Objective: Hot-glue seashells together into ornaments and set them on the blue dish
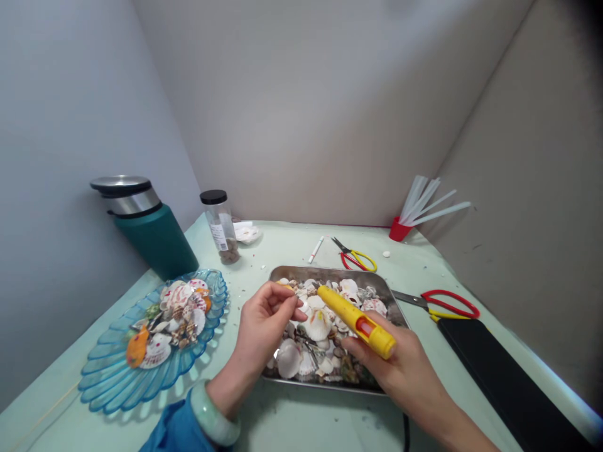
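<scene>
My right hand point(400, 364) is wrapped round a yellow glue gun point(346, 311), which slants up and left over the tray. Its handle is hidden by my palm. Over the tray's left part, my left hand point(271, 314) has its thumb and fingers closed in a pinch. Whatever lies between those fingertips is too small to make out. Below both hands stands a metal tray point(330, 274) full of shells. A large pale scallop shell point(318, 324) lies between the hands, and a round white shell point(288, 358) sits near the left wrist.
On the left, a blue scalloped glass plate point(113, 376) holds shells. Behind it are a teal bottle point(157, 238) and a black-lidded jar point(221, 229). Scissors point(447, 304), smaller scissors point(355, 257), a black slab point(499, 376) and a red cup point(400, 230) of translucent sticks stand right.
</scene>
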A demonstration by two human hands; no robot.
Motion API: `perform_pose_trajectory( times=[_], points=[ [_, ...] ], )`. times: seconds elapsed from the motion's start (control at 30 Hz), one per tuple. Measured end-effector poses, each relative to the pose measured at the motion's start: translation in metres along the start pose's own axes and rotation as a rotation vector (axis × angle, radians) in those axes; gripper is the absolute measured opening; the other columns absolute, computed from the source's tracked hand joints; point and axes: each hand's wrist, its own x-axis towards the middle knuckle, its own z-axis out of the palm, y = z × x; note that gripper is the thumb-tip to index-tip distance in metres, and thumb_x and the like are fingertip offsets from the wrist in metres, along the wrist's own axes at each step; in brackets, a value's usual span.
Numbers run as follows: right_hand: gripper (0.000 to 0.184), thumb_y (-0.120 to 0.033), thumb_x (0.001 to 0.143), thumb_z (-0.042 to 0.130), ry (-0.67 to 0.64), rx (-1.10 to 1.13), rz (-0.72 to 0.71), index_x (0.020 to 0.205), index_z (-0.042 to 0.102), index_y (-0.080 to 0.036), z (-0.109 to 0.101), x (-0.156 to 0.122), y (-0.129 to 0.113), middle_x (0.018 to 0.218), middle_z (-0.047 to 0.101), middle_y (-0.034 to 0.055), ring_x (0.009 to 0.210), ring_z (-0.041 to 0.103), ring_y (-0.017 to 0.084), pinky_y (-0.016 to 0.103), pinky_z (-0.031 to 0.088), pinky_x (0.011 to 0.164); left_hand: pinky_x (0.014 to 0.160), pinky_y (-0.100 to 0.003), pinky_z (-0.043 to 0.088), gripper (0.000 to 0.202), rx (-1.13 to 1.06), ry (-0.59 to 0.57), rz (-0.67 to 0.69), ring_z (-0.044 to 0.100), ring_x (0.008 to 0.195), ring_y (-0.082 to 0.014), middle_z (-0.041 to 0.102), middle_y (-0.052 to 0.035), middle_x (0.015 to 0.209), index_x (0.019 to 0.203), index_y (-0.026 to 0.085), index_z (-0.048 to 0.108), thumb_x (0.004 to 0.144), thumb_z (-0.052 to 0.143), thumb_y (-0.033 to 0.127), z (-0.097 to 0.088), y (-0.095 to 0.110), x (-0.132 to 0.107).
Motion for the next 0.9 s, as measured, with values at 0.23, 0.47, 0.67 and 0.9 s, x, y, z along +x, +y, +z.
perform_pose_trajectory(
  times=[0.23,0.47,0.67,0.9],
  points=[
    [0.019,-0.039,0.085,0.057,-0.083,0.001,-0.071,0.083,0.056,-0.021,-0.003,0.0,-0.01,0.064,0.054,-0.0039,0.053,0.047,0.011,0.022,0.037,0.051,0.056,-0.02,0.049,0.015,-0.01,-0.011,-0.021,0.066,0.055,-0.0119,0.067,0.001,0.065,0.074,0.016,0.055,0.072,0.068,0.023,0.002,0.002,0.0],
    [0.022,-0.043,0.084,0.058,0.004,0.025,-0.014,0.083,0.057,-0.021,0.001,0.0,-0.001,0.068,0.056,-0.0024,0.058,0.051,0.013,0.022,0.04,0.054,0.057,-0.019,0.049,0.015,-0.012,-0.027,-0.016,0.066,0.055,-0.0111,0.067,0.0009,0.067,0.074,0.015,0.055,0.074,0.067,0.023,0.0,-0.001,0.001],
    [0.021,-0.042,0.084,0.058,-0.097,0.025,-0.064,0.086,0.056,-0.021,-0.003,0.0,-0.009,0.067,0.055,-0.0033,0.055,0.048,0.012,0.023,0.037,0.053,0.055,-0.019,0.05,0.016,-0.049,-0.04,-0.056,0.066,0.054,-0.0111,0.067,0.001,0.066,0.076,0.015,0.054,0.073,0.067,0.022,0.0,-0.001,0.002],
    [0.017,-0.038,0.084,0.059,-0.108,0.038,-0.082,0.084,0.055,-0.021,-0.003,0.0,-0.01,0.066,0.054,-0.0043,0.055,0.047,0.011,0.021,0.036,0.053,0.054,-0.018,0.05,0.016,-0.051,-0.028,-0.069,0.066,0.053,-0.0105,0.066,0.002,0.063,0.076,0.015,0.053,0.072,0.067,0.022,0.001,-0.001,0.003]
  ],
)
